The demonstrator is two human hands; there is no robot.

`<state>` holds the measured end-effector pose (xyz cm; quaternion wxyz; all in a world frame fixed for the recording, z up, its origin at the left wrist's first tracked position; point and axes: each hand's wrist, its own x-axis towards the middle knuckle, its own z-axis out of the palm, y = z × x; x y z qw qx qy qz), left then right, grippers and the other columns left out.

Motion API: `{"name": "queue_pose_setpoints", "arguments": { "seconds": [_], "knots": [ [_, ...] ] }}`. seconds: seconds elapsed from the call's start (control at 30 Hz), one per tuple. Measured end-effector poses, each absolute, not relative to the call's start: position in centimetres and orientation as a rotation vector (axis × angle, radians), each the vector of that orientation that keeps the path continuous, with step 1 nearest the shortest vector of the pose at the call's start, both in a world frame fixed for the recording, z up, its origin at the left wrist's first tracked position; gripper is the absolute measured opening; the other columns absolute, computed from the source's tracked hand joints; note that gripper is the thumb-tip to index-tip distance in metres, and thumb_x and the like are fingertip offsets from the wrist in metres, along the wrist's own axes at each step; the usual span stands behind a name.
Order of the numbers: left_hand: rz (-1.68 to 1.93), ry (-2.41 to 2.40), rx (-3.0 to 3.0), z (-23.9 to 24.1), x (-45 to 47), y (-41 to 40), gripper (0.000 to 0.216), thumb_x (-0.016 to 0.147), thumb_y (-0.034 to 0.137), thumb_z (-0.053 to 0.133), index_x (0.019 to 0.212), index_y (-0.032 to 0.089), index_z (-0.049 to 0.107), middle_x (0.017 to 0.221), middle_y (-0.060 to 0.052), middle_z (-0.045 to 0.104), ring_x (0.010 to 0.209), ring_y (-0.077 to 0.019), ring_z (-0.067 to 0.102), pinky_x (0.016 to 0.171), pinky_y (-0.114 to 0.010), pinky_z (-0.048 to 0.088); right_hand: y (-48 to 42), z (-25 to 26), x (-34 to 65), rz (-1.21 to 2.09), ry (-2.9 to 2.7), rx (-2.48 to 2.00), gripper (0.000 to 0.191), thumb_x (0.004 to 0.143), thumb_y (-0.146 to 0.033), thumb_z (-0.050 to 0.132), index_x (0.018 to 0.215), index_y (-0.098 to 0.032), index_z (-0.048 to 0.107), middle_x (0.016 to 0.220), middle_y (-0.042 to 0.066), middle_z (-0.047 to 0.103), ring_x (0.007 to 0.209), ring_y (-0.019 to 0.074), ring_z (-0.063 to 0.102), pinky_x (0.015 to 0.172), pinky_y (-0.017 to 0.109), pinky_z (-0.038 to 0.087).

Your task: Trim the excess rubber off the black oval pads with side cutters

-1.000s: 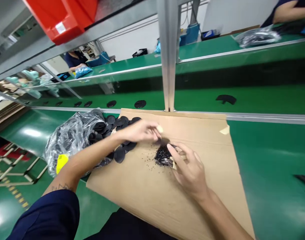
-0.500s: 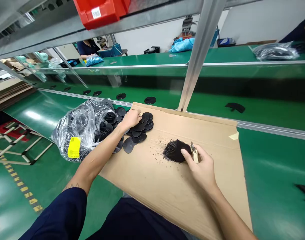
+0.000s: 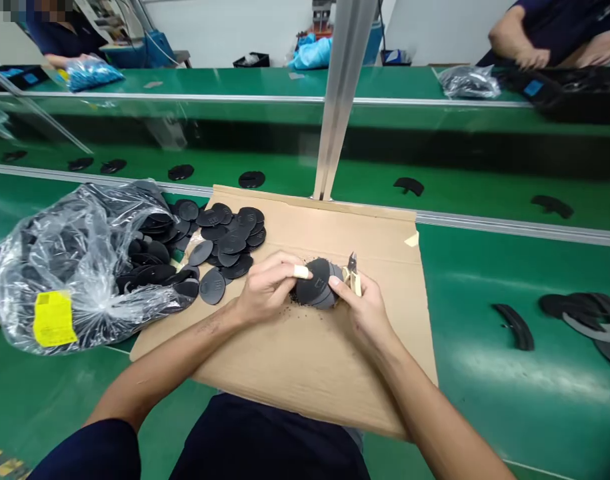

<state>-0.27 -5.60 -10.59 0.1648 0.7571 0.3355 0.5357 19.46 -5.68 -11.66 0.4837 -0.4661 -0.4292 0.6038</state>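
Note:
Between my hands is a small fan of black oval plastic discs (image 3: 317, 283), above a scatter of black crumbs on the cardboard. My left hand (image 3: 271, 283) is closed at the left edge of the top disc; a pale covering wraps one fingertip. My right hand (image 3: 369, 308) pinches the right edge of the discs with its thumb and also holds pale-handled side cutters (image 3: 353, 268), jaws pointing up and away. More loose black discs (image 3: 233, 241) lie piled to the left, beside a clear plastic bag (image 3: 92, 233) full of dark pieces.
A cardboard sheet (image 3: 355, 373) covers part of the green table (image 3: 465, 393). Curved black parts (image 3: 515, 327) lie to the right. Beyond a metal post (image 3: 341, 100), several black pieces rest on a green belt (image 3: 295, 175). Two people work at the far bench.
My left hand has come from the disc pile to the discs at my right hand. The piece there previously looked like a dark flap; a fan of discs now shows. The view has shifted right.

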Motion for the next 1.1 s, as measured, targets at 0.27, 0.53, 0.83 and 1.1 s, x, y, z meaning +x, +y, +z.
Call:
{"name": "queue_pose_setpoints", "arguments": {
  "seconds": [0.27,0.53,0.83,1.1],
  "knots": [
    [1.425,1.153,2.004,-11.9,-0.2,-6.0,0.014,0.094,0.031,0.071,0.097,0.017,0.07,0.091,-0.005,0.068,0.078,-0.0133,0.063,0.065,-0.023,0.053,-6.2,-11.1,19.3,1.37,-1.18,-1.171,0.038,0.078,-0.052,0.082,0.094,-0.02,0.069,0.087,0.002,0.07,0.079,0.0164,0.063,0.077,0.03,0.055],
    [1.399,1.216,1.917,-12.1,-0.1,-6.1,0.026,0.095,0.028,0.071,0.119,0.019,0.07,0.101,-0.005,0.067,0.075,-0.0097,0.062,0.067,-0.02,0.055,-6.3,-11.1,19.2,1.279,-1.3,-1.219,0.04,0.08,-0.056,0.079,0.093,-0.019,0.069,0.083,0.002,0.067,0.073,0.0153,0.058,0.068,0.028,0.053],
    [1.294,1.197,1.551,-12.7,-0.1,-5.6,0.043,0.09,0.045,0.075,0.123,0.018,0.067,0.112,-0.01,0.07,0.085,-0.0145,0.068,0.074,-0.024,0.058,-6.4,-10.5,19.3,1.216,-1.408,-1.187,0.04,0.084,-0.057,0.076,0.096,-0.02,0.068,0.084,0.002,0.067,0.074,0.0165,0.059,0.071,0.03,0.055],
    [1.085,0.978,1.476,-11.7,-0.9,-5.1,0.043,0.093,0.054,0.069,0.11,0.015,0.073,0.104,-0.009,0.077,0.097,-0.0208,0.074,0.085,-0.029,0.061,-6.7,-10.9,19.4,1.054,-1.565,-1.185,0.032,0.091,-0.052,0.07,0.087,-0.021,0.064,0.074,-0.001,0.06,0.066,0.0148,0.055,0.064,0.028,0.05]
  ]
}}
